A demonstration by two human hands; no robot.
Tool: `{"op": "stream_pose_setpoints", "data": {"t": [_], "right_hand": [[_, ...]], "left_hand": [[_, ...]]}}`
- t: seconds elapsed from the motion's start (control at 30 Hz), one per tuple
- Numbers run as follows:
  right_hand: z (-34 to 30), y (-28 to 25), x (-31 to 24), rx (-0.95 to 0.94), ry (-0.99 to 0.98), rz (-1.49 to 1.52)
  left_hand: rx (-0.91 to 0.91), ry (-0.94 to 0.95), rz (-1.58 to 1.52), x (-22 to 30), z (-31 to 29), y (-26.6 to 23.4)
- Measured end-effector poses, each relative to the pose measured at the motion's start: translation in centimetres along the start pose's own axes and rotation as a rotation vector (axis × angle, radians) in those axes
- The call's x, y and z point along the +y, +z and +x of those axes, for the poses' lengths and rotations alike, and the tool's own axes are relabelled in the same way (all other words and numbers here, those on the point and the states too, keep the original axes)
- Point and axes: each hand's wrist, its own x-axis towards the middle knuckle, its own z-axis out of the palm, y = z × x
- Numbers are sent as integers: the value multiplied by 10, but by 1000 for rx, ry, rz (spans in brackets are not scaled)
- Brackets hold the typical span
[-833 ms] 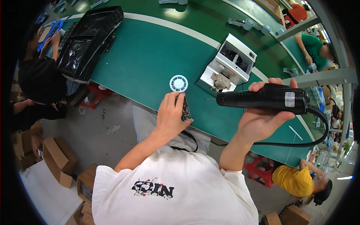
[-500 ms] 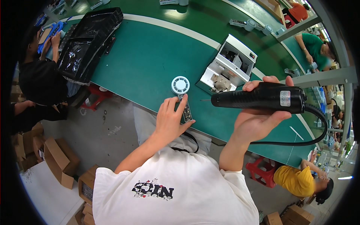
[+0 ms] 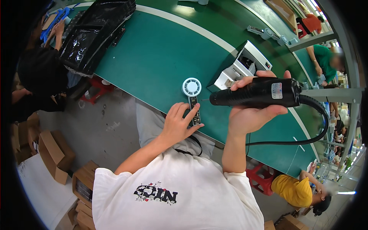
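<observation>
Just above centre, has a pale-blue handheld fan [image 3: 193,99] flat on the green table [image 3: 161,57], head toward twelve o'clock and handle [image 3: 196,120] toward six, open side up, probably to expose the circuitry. With the left hand [image 3: 177,125], fingers spread rather than clamped, touches the handle, seemingly to steady it. With the right hand [image 3: 253,118], well apart from the left, clasps a black electric screwdriver [image 3: 253,93] by its barrel, probably for balance, bit [image 3: 205,100] toward nine o'clock.

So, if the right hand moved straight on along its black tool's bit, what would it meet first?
Most likely the small fan, at the upper part of its handle, close to the left hand. Height is hard to judge, so the bit could pass above it.
</observation>
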Motion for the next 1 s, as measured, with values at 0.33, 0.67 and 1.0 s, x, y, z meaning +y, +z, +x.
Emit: {"op": "stream_pose_setpoints", "data": {"t": [0.33,0.67,1.0], "right_hand": [[-4,15,16,-15,-19,84],[-8,9,24,-73,-5,139],[-13,9,26,-60,33,137]], "left_hand": [[52,27,-61,-7,-2,5],[65,40,-54,-9,-4,6],[87,46,-58,-9,-3,8]]}}
